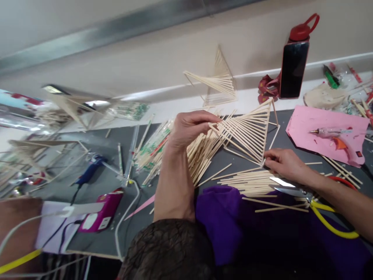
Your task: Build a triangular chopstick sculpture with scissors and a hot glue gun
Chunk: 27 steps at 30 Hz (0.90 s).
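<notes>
A frame of thin wooden sticks (247, 134), laid side by side in a twisting fan, is held just above the table between my hands. My left hand (192, 126) pinches its left corner between thumb and fingers. At the lower right corner, my right hand (281, 161) has its fingers closed on the frame. Under and behind my left wrist lies a thick heap of loose sticks (201, 155). Nearer to me, more sticks (247, 182) lie in a flat pile beside scissors with yellow handles (320, 210).
A clear glue gun (335, 134) rests on pink paper (303, 120) at right. Behind stand a finished stick frame (221, 83) and a phone (294, 70) against a red-capped bottle (300, 31). Left are a blue glue gun (90, 171), a magenta power strip (101, 212) and another person's arm (20, 221).
</notes>
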Available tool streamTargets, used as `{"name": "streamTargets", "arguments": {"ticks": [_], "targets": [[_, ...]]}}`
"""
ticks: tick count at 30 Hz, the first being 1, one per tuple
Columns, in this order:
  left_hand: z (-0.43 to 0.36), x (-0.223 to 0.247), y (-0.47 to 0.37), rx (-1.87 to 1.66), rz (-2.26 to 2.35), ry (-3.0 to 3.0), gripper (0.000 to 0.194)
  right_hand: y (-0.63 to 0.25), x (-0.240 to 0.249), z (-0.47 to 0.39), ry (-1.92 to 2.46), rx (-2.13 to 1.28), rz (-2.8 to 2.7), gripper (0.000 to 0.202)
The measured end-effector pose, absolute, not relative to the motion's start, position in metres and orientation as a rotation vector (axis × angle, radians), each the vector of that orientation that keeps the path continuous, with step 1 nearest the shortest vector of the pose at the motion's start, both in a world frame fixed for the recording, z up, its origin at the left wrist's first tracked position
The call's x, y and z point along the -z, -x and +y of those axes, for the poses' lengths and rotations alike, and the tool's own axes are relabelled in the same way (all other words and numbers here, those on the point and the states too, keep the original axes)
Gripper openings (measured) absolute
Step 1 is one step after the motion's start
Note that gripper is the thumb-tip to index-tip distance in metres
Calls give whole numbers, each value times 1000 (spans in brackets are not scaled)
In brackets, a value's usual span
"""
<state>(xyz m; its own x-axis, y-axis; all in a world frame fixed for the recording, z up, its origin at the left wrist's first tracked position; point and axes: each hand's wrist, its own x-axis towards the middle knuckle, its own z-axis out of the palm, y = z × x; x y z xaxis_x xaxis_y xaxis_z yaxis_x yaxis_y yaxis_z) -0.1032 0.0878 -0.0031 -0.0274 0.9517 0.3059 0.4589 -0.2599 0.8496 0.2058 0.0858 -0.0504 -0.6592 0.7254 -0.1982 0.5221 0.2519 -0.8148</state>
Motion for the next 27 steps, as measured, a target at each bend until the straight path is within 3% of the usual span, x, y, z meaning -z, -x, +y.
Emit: {"name": "streamTargets", "arguments": {"ticks": [27], "targets": [[89, -1, 92, -1334, 1441, -1712, 12, -207, 51, 91, 1195, -1389, -2210, 19]]}}
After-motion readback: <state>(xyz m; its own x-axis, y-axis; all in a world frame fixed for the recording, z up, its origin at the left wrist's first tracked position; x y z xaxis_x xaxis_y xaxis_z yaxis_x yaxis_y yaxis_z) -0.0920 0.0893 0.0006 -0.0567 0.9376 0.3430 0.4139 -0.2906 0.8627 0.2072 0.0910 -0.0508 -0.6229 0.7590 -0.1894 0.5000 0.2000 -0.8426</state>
